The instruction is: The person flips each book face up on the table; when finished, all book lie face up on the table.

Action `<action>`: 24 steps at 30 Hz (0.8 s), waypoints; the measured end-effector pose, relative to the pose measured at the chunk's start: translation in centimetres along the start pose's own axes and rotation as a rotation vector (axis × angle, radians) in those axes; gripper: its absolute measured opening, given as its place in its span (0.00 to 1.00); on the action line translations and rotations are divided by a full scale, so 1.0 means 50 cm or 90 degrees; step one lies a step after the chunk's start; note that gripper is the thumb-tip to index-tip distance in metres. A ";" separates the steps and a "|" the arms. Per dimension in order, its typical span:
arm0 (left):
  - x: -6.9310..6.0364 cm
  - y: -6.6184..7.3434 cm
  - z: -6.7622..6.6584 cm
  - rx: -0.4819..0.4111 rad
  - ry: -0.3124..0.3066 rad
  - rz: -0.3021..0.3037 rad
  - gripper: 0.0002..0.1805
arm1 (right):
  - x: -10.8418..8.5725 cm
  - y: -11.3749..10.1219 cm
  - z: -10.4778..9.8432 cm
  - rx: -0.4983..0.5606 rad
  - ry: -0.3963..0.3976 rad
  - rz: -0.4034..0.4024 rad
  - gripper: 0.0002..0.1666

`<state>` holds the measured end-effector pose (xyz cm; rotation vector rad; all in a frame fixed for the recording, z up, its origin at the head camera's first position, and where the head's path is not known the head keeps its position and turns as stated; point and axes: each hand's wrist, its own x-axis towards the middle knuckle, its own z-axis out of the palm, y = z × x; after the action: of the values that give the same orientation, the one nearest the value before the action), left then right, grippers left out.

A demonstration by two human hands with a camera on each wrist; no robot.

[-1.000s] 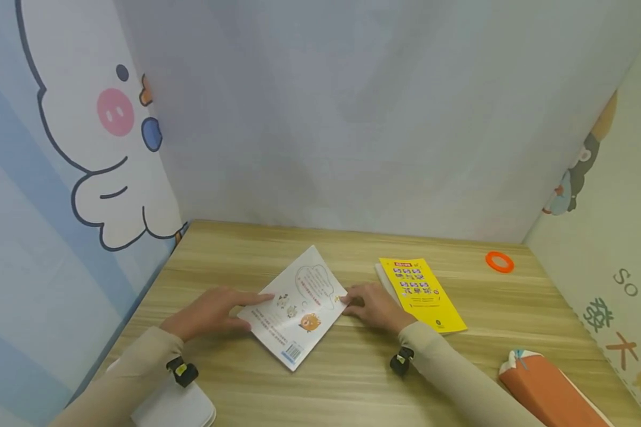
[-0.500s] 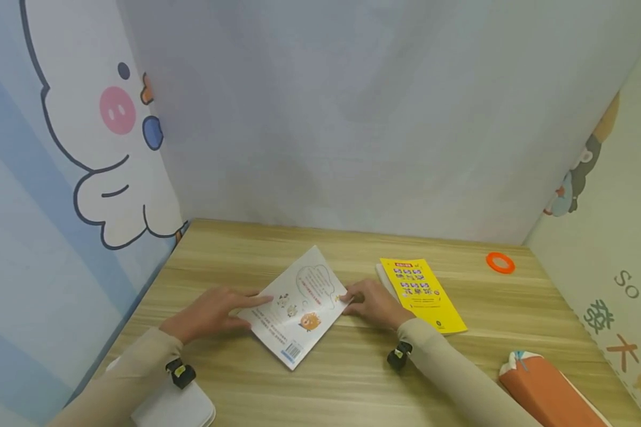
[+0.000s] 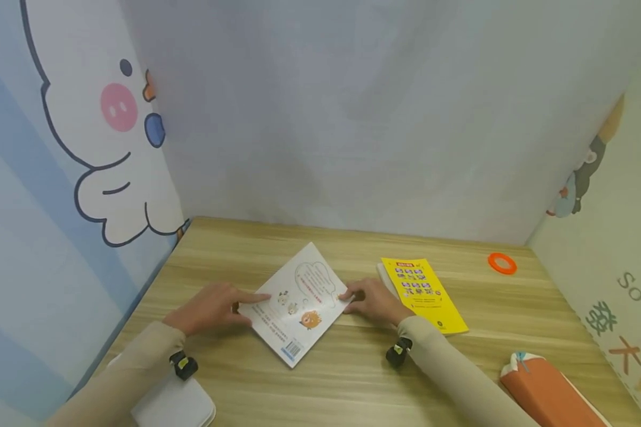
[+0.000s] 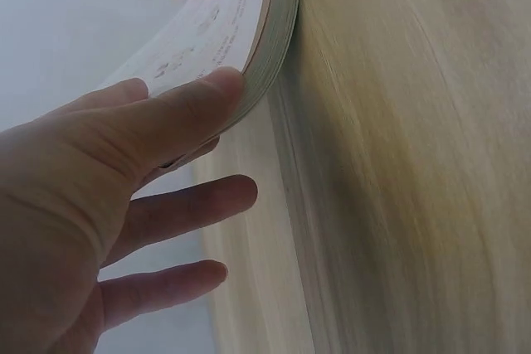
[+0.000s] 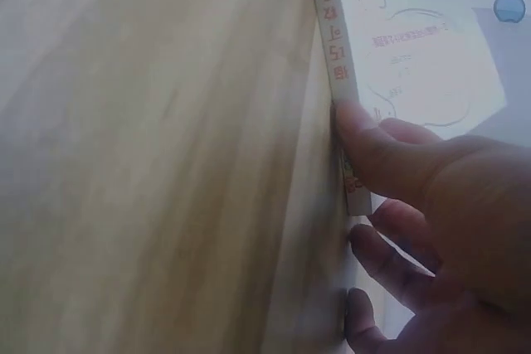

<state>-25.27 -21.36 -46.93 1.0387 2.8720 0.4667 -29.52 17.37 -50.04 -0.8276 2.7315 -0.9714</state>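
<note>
Head view: lower centre, the left hand (image 3: 209, 308) and right hand (image 3: 376, 303) pinch opposite corners of a white paperback (image 3: 298, 301). It has barely shifted, so seems merely steadied.

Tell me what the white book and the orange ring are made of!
White book: paper, it seems, with a shiny cover; light glares off it, and layered page edges show. Orange ring: perhaps smooth plastic, from its even, bright colour, though rubber is possible.
</note>
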 end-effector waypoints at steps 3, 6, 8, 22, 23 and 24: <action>0.006 -0.007 0.004 -0.016 -0.018 -0.023 0.34 | 0.000 0.002 -0.003 0.007 -0.009 0.016 0.11; 0.013 -0.016 0.012 -0.039 -0.031 -0.054 0.34 | 0.002 0.007 -0.004 0.013 -0.013 0.022 0.10; 0.016 -0.023 0.017 -0.055 -0.039 -0.074 0.34 | 0.004 0.010 -0.004 0.011 -0.015 0.017 0.10; 0.023 -0.072 0.043 -0.231 -0.094 -0.086 0.34 | 0.005 0.021 -0.003 0.053 -0.027 0.039 0.15; 0.023 -0.074 0.042 -0.239 -0.097 -0.078 0.34 | 0.006 0.021 -0.003 0.059 -0.028 0.038 0.15; 0.021 -0.076 0.042 -0.242 -0.098 -0.074 0.34 | 0.007 0.022 -0.003 0.065 -0.028 0.039 0.15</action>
<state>-28.10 -22.90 -49.98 0.7998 2.5507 0.8406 -30.33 17.97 -50.57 -0.7357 2.6285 -1.0573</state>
